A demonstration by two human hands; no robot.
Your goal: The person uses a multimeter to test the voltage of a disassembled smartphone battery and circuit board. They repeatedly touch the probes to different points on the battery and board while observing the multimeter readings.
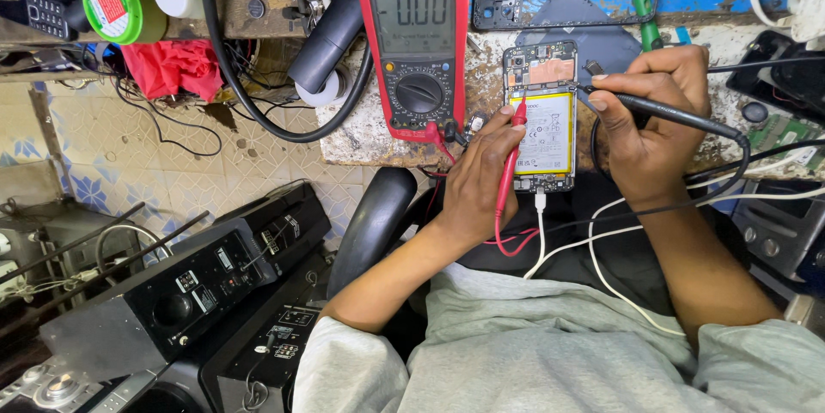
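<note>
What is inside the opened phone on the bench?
Inside the opened phone a yellow-and-white battery and a circuit board show. The left hand covers its lower-left edge; anything beneath the battery is hidden.

Opened phone (541, 116) lying flat on the worktop (378, 142), multimeter (418, 39) just left of it, left hand (477, 181) with a probe (509, 164) at its left edge, right hand (649, 125) with another probe (662, 110) at its right, cable (540, 232) plugged into its near end, audio equipment (185, 288) on the floor to the left.
</note>
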